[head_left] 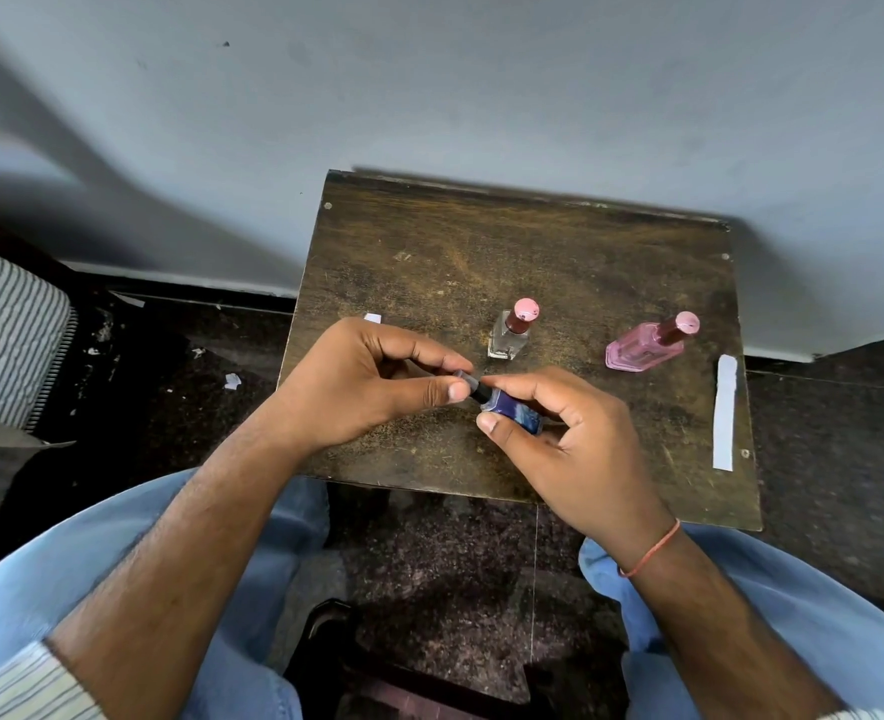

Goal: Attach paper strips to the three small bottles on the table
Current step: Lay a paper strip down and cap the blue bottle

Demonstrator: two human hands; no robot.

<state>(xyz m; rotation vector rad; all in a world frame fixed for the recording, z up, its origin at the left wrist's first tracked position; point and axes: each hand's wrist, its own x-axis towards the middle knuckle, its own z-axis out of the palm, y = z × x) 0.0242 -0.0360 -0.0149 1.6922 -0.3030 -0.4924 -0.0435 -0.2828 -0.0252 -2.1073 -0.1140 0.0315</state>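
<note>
A small blue bottle (513, 412) with a black cap lies tilted between both hands above the wooden table (429, 241). My right hand (559, 433) grips its blue body between thumb and fingers. My left hand (367, 379) pinches the black cap end with thumb and forefinger. A clear bottle (510, 335) with a pink cap stands upright just behind the hands. Further right stands a pink bottle (645, 348) with a pink cap. A long white paper strip (725, 413) lies flat along the table's right edge. A small white paper piece (373, 318) peeks out behind my left hand.
The small table stands against a grey wall. Dark speckled floor surrounds it, with paper scraps (232, 380) scattered on the left. A striped cushion (8, 335) is at the far left. My knees in blue trousers sit below the table's front edge.
</note>
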